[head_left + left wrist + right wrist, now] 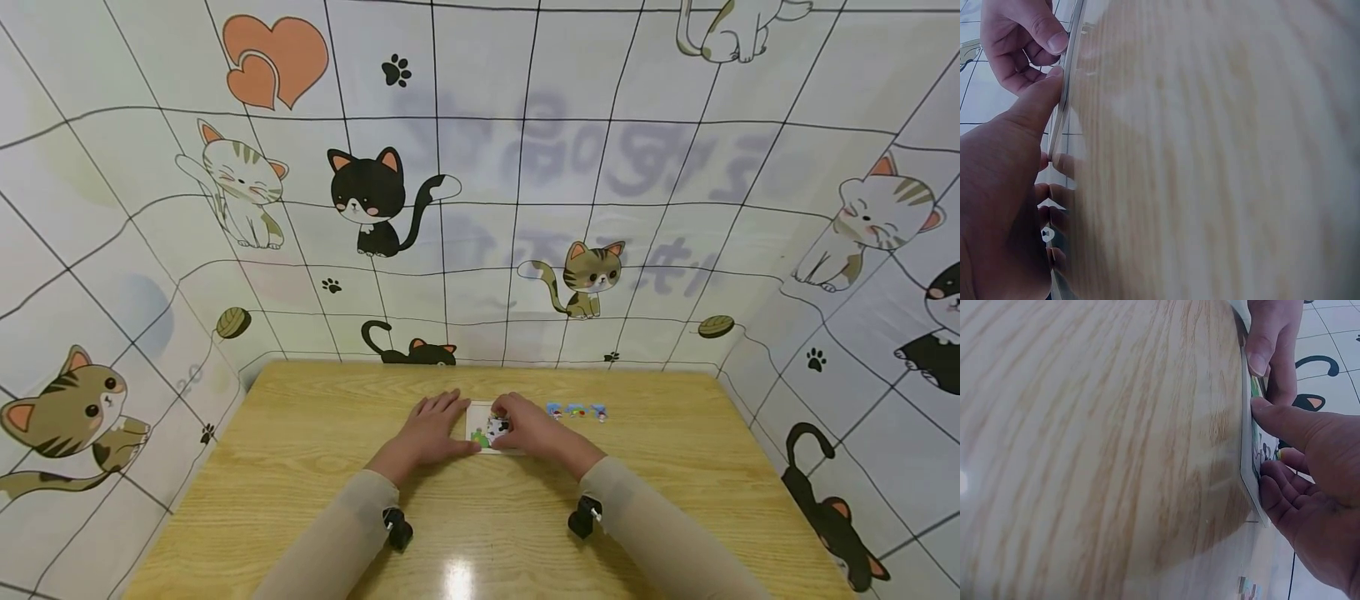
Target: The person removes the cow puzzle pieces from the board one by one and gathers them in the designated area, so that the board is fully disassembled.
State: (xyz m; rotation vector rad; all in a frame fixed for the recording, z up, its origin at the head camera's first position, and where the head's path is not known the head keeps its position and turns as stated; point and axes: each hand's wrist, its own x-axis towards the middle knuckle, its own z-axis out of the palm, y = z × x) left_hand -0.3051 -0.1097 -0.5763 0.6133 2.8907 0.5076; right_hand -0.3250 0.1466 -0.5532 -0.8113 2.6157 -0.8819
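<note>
A small flat white-edged picture board [487, 407] lies on the table between both hands, with a green patch and a black-and-white cow picture [497, 429] showing. My left hand [431, 433] rests at the board's left side, fingers extended and thumb touching its near left edge. Over the right part arches my right hand [536, 429], fingers bent, thumb and fingertips pinching the cow-patterned piece. In the right wrist view, the right thumb [1285, 422] is beside the left thumb, and the other right fingers curl on the board. The hand hides much of the piece.
Right of the hands, three small blue, colourful pieces [576, 411] lie in a row on the wooden table [322, 492]. White cloth walls [480, 183] printed with cats and grid lines enclose the table's back and sides. Both wrists carry small black cameras.
</note>
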